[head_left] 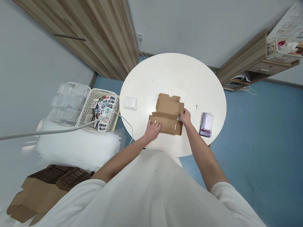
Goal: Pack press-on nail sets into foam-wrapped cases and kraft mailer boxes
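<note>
carton [167, 114] (partly behind both hands [152, 130] [185, 117])

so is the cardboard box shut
No, the cardboard box lies open on the round table, left hand on its near panel and right hand at a side flap.

The round white bench [175, 72] carries 1 brown cardboard box [168, 107], opened out near the middle, 1 white packet [130, 103] towards the left and, towards the right, 1 phone [205, 126], largely blurred by pixelation.

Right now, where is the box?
In the head view, the box lies open on the round table, the left hand at its near left, the right hand at its right.
</note>
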Motion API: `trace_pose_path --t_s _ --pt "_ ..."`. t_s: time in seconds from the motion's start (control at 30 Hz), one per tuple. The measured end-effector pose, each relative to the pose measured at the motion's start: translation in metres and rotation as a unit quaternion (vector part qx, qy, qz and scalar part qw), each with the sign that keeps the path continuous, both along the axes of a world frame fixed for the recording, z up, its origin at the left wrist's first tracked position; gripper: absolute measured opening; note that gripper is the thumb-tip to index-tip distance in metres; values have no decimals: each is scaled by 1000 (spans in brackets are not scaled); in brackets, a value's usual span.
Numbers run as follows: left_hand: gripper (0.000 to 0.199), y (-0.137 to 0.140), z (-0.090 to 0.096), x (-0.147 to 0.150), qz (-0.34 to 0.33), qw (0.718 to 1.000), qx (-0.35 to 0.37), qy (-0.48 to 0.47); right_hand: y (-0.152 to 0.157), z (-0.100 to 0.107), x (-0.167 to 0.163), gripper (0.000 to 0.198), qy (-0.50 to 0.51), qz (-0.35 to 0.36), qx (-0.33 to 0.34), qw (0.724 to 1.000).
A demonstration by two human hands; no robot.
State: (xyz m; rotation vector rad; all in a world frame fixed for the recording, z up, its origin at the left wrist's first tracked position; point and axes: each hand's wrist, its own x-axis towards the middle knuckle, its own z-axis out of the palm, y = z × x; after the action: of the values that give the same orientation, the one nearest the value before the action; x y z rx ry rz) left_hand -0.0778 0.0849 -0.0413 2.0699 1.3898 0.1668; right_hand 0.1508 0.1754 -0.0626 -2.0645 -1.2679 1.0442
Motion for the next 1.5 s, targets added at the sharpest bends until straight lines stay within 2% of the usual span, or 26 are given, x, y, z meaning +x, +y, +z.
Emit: trace_pose_path --t_s 0.17,0.33,0.43,0.5,0.57,0.63,0.7,0.77,0.9,0.97,1.07,1.17,1.27,1.37,1.5 --pt "74 7 11 3 -16 999 31 41 -19 16 -1 12 -34 42 5 999" --pt "87 15 13 6 -40 997 48 54 -39 25 -6 17 -80 54 -15 995" --pt "89 19 10 7 -45 997 51 44 -45 30 -9 30 -102 70 -16 992" --pt "89 20 9 6 -44 997 51 38 -51 34 -12 51 -158 80 21 984" --pt "89 20 8 5 -45 997 53 36 -61 38 -16 75 -224 139 65 962" --pt "89 19 7 4 -50 996 60 39 -72 40 -21 89 -256 261 81 927" --pt "90 17 6 3 -56 995 69 48 -84 39 -28 97 -263 374 64 887" --pt "91 14 7 1 -66 993 75 59 -92 35 -34 105 -280 419 40 863" --pt "98 2 9 -11 -58 991 85 82 -98 27 -42 110 -318 422 11 849" --pt "103 -6 8 -24 1 992 81 93 -98 27 -43 112 -326 420 1 847" --pt "103 -15 0 -47 139 987 37 74 -98 30 -44 115 -328 419 -16 847" --pt "89 -16 -12 -61 163 986 -32 -17 -99 30 -45 118 -325 412 -25 851" --pt "75 -8 -20 -61 192 976 -58 -84 -100 28 -48 117 -321 402 -29 857" --pt "54 0 -18 -55 229 966 -55 -110 -101 25 -52 113 -321 384 -36 865" --pt "41 -1 -8 -46 208 967 -36 -143 -103 23 -61 110 -321 369 -41 871"
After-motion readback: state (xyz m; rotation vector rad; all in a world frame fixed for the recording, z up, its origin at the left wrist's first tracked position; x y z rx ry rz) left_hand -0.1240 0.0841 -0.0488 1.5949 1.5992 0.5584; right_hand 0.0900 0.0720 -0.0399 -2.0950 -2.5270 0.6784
